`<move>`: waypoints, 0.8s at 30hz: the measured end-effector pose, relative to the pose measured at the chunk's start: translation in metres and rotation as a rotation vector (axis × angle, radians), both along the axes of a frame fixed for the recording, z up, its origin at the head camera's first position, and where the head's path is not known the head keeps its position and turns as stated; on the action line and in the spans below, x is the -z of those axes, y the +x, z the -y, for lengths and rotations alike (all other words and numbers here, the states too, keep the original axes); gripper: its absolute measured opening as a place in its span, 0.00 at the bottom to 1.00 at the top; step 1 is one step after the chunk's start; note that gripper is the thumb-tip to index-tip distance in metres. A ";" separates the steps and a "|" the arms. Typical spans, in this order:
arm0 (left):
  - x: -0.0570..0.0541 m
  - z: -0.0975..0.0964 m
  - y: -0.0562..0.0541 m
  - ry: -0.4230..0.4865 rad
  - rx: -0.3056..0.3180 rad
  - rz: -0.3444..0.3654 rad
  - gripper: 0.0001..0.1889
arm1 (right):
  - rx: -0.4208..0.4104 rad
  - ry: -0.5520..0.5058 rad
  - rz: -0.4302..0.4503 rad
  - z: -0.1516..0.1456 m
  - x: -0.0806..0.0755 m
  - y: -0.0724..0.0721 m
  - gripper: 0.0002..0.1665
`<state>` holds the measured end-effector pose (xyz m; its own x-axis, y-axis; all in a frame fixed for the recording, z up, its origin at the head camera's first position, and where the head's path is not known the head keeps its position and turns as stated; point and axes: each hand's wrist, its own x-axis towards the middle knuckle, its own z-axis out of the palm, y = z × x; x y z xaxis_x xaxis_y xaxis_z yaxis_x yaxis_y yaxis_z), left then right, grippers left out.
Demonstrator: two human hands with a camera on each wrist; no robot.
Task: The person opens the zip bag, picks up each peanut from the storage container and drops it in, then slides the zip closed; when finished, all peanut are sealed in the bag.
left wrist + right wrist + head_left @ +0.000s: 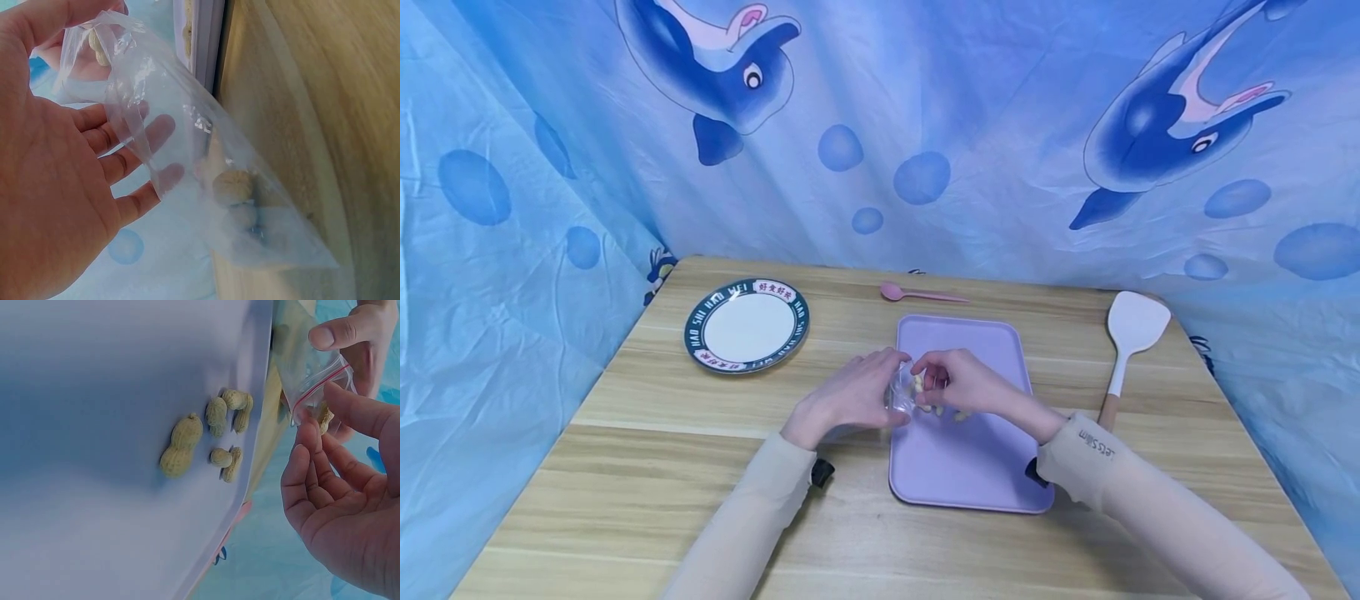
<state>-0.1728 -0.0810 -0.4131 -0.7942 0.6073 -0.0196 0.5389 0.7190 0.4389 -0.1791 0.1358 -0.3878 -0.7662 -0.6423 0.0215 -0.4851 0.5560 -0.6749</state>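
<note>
My left hand holds a clear plastic zip bag beside the left edge of a purple tray. Through the bag's lower corner a peanut shows, partly blurred by the plastic. At the bag's mouth, by its red zip line, my right hand pinches an unshelled peanut between thumb and fingers. Several more peanuts lie on the tray under and near the right hand. In the head view the hands hide some of them.
A white plate with a dark green patterned rim is at the table's left. Behind the tray lies a pink spoon. To the right is a white spatula, its handle partly hidden by my right arm. A blue dolphin curtain borders the wooden table.
</note>
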 end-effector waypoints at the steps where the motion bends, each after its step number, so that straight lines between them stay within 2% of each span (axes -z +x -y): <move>1: 0.000 0.000 0.000 0.001 -0.001 0.000 0.46 | 0.003 0.001 0.005 0.000 0.000 0.000 0.20; 24: 0.001 -0.001 0.003 0.019 0.007 -0.021 0.45 | 0.002 -0.016 0.011 -0.003 0.003 0.002 0.19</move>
<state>-0.1702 -0.0800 -0.4138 -0.7899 0.6132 0.0084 0.5533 0.7066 0.4411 -0.1771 0.1391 -0.3905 -0.7677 -0.6404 0.0235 -0.4766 0.5461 -0.6889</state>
